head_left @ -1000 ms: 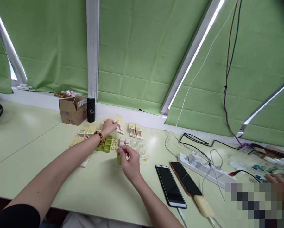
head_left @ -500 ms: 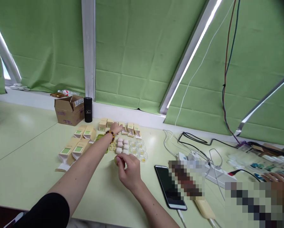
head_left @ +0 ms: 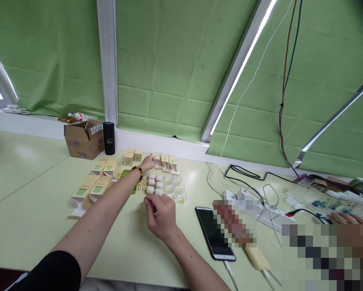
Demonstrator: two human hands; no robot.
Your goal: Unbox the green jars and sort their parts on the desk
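My left hand [head_left: 147,163] reaches far across the table to a back row of small beige boxes [head_left: 164,161], fingers closed on the nearest one [head_left: 156,160]. A bead bracelet [head_left: 137,169] circles that wrist. My right hand [head_left: 158,214] hovers nearer to me, thumb and fingers pinched on a small green piece that the fingers almost hide. Just beyond it lie white cylinders [head_left: 155,184], clear cups with yellow insides [head_left: 175,190] and a green tray [head_left: 126,173] partly hidden by my left forearm.
More beige boxes with green windows [head_left: 93,190] lie at the left. A cardboard box [head_left: 79,141] and a black cylinder [head_left: 109,138] stand by the window sill. A phone [head_left: 214,232], a power strip [head_left: 264,210] and cables lie at the right. Another person's hand [head_left: 342,218] works at the far right.
My left hand has set the beige box it was lifting down into the back row. My right hand has drawn slightly back toward me, still pinched. The view shifted right.
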